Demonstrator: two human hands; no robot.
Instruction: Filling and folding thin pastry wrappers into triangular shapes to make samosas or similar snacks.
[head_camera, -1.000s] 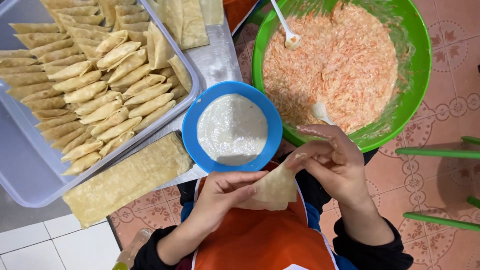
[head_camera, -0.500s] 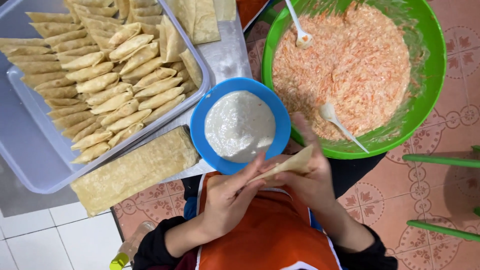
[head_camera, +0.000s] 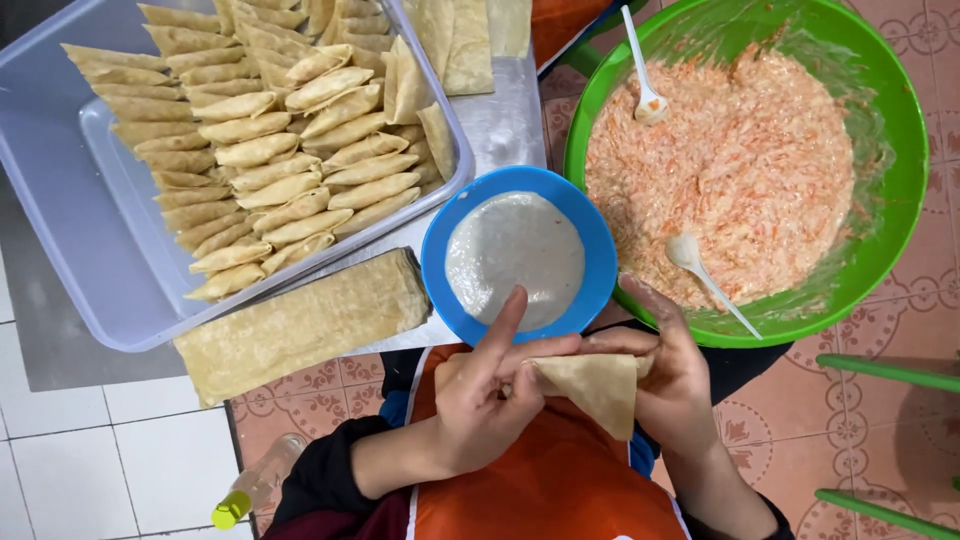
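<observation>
Both hands hold a folded pale wrapper (head_camera: 597, 388) over my orange apron. My left hand (head_camera: 487, 400) grips its left side, and its index finger reaches up to the whitish paste in the blue bowl (head_camera: 439, 248). My right hand (head_camera: 670, 372) supports the wrapper's right side from behind. Just beyond the hands stands a big green bowl (head_camera: 905, 215) of orange-white shredded filling with two white spoons (head_camera: 702, 278) in it.
A clear plastic tub (head_camera: 60, 215) at the left holds several rolled wrappers in rows. A stack of flat wrappers (head_camera: 305, 325) lies below it on the metal surface. A small bottle with a yellow cap (head_camera: 240, 500) stands on the tiled floor. Green rods (head_camera: 885, 368) show at right.
The hands have come closer to my body with the wrapper, now folded into a wedge. My left index finger has stretched up to the paste in the blue bowl.
</observation>
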